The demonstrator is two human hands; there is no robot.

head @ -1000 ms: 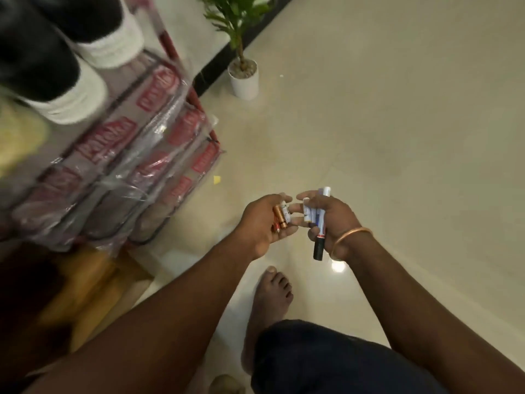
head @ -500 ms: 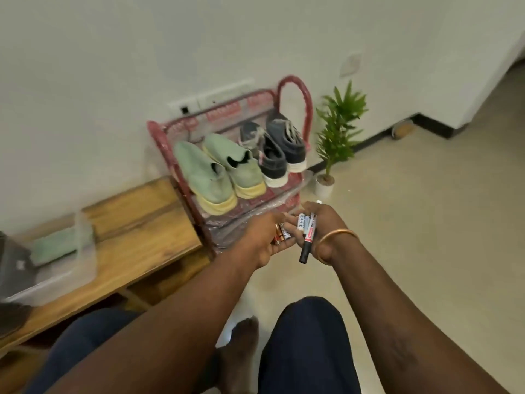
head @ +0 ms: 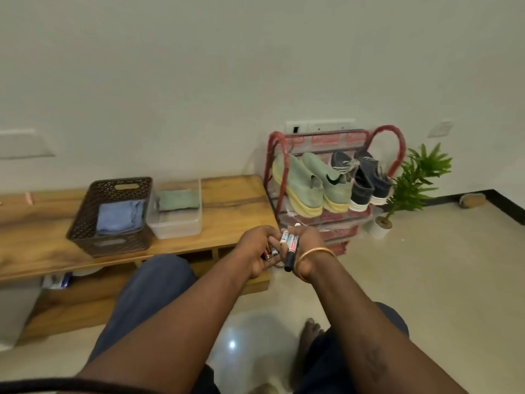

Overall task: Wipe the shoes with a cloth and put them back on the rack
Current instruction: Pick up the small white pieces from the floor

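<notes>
Shoes [head: 301, 180]: two pairs stood on rack [head: 400, 146]. My left hand [head: 255, 245] gripped batteries [head: 270, 253]; my right hand [head: 308, 241] gripped a marker [head: 291, 251].

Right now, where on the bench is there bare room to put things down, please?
Bare wood lies between the clear tub and the shoe rack, and left of the brown basket. The middle is crowded.

Head view, 1 wide-angle camera worn on the head. The scene is taken from above the person's knees, facing forward and down toward the wall [head: 199, 66]. The left hand [head: 257, 248] and right hand [head: 305, 245] are seen near, at centre; the table [head: 235, 200] lies farther off at left, the rack [head: 395, 143] at right.
</notes>
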